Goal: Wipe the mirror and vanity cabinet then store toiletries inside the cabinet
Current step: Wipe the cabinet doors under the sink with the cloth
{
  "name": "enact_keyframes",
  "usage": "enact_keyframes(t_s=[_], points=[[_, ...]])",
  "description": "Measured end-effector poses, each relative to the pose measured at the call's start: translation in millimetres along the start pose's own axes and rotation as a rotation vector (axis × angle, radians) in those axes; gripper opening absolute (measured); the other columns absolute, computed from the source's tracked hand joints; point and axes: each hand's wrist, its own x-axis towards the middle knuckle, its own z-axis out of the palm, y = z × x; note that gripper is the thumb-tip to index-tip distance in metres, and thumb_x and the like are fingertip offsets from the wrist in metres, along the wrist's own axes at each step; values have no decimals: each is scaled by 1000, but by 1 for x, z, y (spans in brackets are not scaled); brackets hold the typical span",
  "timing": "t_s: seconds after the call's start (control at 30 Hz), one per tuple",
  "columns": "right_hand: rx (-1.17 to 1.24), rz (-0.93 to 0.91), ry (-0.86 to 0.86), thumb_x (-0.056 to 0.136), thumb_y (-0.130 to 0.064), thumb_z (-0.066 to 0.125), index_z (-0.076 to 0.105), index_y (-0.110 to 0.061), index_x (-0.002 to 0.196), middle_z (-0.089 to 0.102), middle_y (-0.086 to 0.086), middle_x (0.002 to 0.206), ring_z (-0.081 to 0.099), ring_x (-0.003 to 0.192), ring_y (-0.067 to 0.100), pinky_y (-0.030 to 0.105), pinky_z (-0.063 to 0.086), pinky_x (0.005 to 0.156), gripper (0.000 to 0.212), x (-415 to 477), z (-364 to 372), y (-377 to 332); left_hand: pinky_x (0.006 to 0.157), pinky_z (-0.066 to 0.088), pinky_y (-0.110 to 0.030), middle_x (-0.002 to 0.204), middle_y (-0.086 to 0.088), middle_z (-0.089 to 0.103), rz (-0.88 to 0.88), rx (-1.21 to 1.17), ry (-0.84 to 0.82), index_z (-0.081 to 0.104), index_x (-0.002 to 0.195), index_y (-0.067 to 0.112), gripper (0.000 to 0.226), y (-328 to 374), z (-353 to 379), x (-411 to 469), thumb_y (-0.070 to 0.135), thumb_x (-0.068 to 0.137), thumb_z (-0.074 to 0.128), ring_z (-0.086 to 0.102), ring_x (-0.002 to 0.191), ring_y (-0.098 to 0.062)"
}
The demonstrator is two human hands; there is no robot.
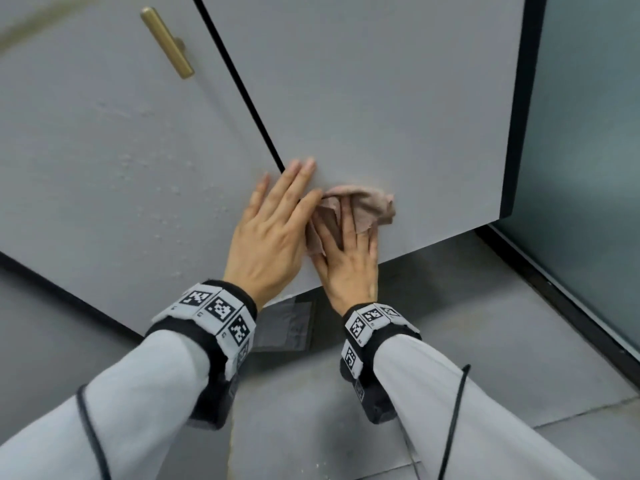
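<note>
You're pressing the cloth (363,206) against the right door (398,98) with your right hand (349,261), fingers straight, low near its bottom edge. Your left hand (273,233) is lying flat and released just beside it (holding nothing). The rest of the door is stretching up and right, nearer your right hand.

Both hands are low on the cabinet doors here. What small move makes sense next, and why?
Probably slide the right hand with the pink cloth rightward along the right door, since it presses flat near the door's bottom edge beside the gap, while the left hand braces flat.
</note>
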Motion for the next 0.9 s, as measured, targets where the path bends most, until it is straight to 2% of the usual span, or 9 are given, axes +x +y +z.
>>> enact_keyframes(t_s=[0.07, 0.17, 0.27, 0.43, 0.57, 0.63, 0.7, 0.77, 0.9], points=[[36, 28, 95, 90, -43, 54, 28, -37, 143, 12, 5, 155, 23, 142, 29, 51, 11, 115, 59, 13, -5, -10, 119, 11, -42, 155, -11, 26, -57, -26, 47, 39, 142, 10, 50, -3, -2, 2, 11, 92, 37, 20, 145, -22], [4, 37, 269, 89, -37, 51, 12, -30, 148, 13, 1, 154, 12, 141, 18, 43, -1, 115, 71, 61, -7, -45, 120, 7, -39, 156, -9, 24, -167, -90, 142, 28, 147, 10, 56, -5, -5, 16, 7, 91, 35, 19, 146, -20], [-18, 44, 174, 91, -40, 45, -1, -31, 147, 3, 1, 156, -1, 143, 12, 44, 1, 116, 73, 51, -2, -49, 120, 5, -40, 157, -9, 20, -230, -102, 135, 23, 148, 10, 61, -2, -7, 20, 4, 89, 36, 16, 147, -21], [119, 157, -21, 87, -30, 62, 37, -26, 143, 30, 22, 150, 29, 136, 40, 57, 37, 104, 62, -26, 8, -16, 120, 4, -41, 159, -10, 12, -151, -52, 12, 20, 150, 15, 68, 11, -6, 12, 7, 85, 39, 9, 148, -23], [308, 436, 197, 93, -36, 50, 17, -11, 147, 15, 32, 150, 13, 140, 47, 54, 21, 113, 68, 28, -5, -19, 120, 6, -42, 158, -9, 14, -169, -41, 31, 20, 150, 16, 69, 11, -4, 12, 3, 86, 42, 11, 148, -22], [188, 596, 287, 99, -30, 30, 36, -2, 141, 22, 37, 146, 12, 137, 54, 52, 15, 116, 51, 58, -16, -4, 120, 6, -41, 158, -9, 14, -161, -48, 32, 20, 150, 17, 70, 10, -4, 12, 2, 86, 45, 11, 148, -22], [-13, 694, 349, 95, -8, 37, 65, 3, 109, 54, 39, 119, 33, 121, 66, 62, 35, 102, 33, 75, -28, 14, 120, 5, -40, 158, -9, 15, -155, -64, 29, 21, 149, 18, 70, 9, -7, 11, 2, 86, 45, 11, 148, -21], [-125, 759, 441, 77, 11, 56, 70, 6, 81, 65, 37, 88, 52, 97, 66, 66, 49, 68, 15, 79, -35, 25, 120, 5, -40, 158, -8, 16, -141, -76, 31, 22, 149, 17, 69, 8, -10, 11, 1, 86, 45, 12, 148, -21], [-53, 830, 281, 75, 10, 50, 70, 8, 79, 66, 37, 88, 57, 91, 62, 66, 50, 57, 20, 61, -30, 11, 120, 5, -40, 158, -8, 17, -129, -82, 21, 23, 149, 17, 68, 5, -12, 9, 1, 86, 42, 13, 147, -22]])
